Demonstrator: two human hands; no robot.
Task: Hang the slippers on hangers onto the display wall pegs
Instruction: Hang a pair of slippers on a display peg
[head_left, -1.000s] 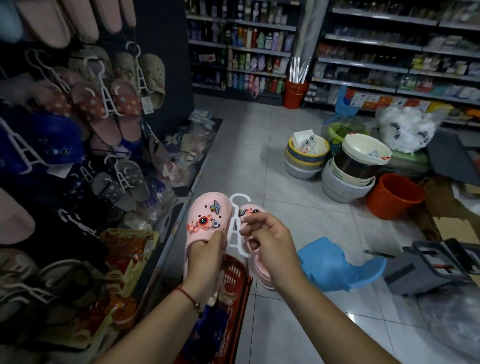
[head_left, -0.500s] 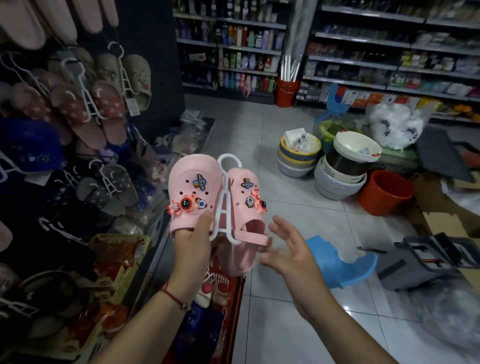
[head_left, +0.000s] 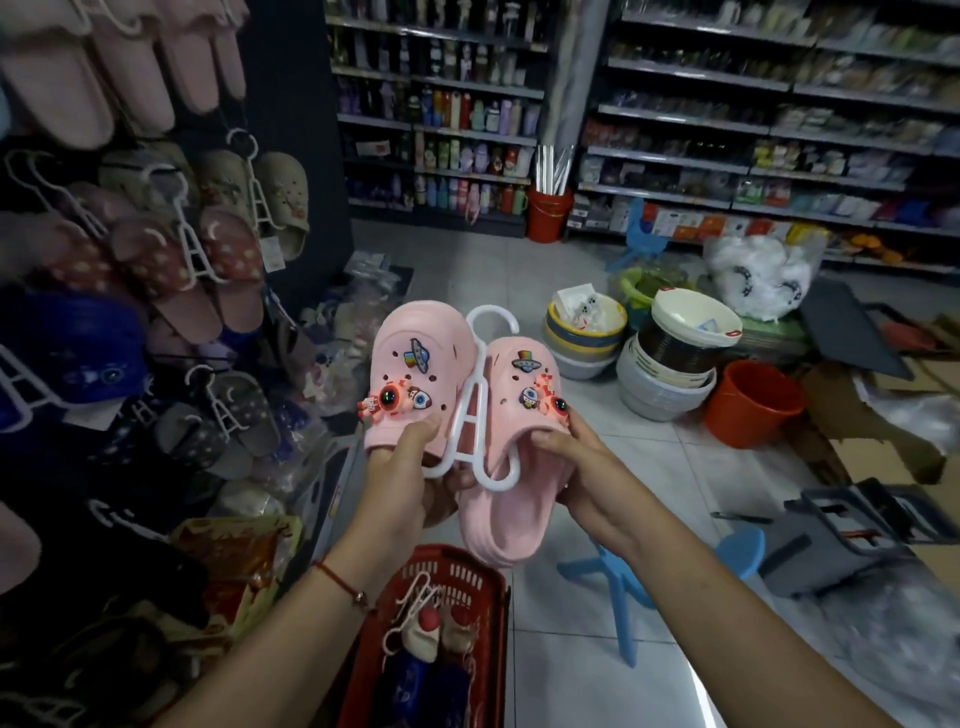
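A pair of pink clog slippers with space charms sits on a white plastic hanger (head_left: 475, 410), hook pointing up. My left hand (head_left: 410, 478) grips the left slipper (head_left: 415, 374) at its lower edge, thumb on top. My right hand (head_left: 576, 467) holds the right slipper (head_left: 514, 447) at its opening, thumb inside the rim. The pair is held in front of me, to the right of the display wall (head_left: 130, 260), where several other slipper pairs hang on white hangers from pegs.
A red basket (head_left: 467, 587) with more slippers on hangers stands on the floor below my hands. A blue plastic stool (head_left: 623, 587) lies at the right. Stacked bowls (head_left: 670, 364), an orange bucket (head_left: 753, 405) and cardboard crowd the floor farther right.
The pink pair has risen and turned to face me. My right hand let go of the hanger, opened, then took hold of the right slipper at its opening.
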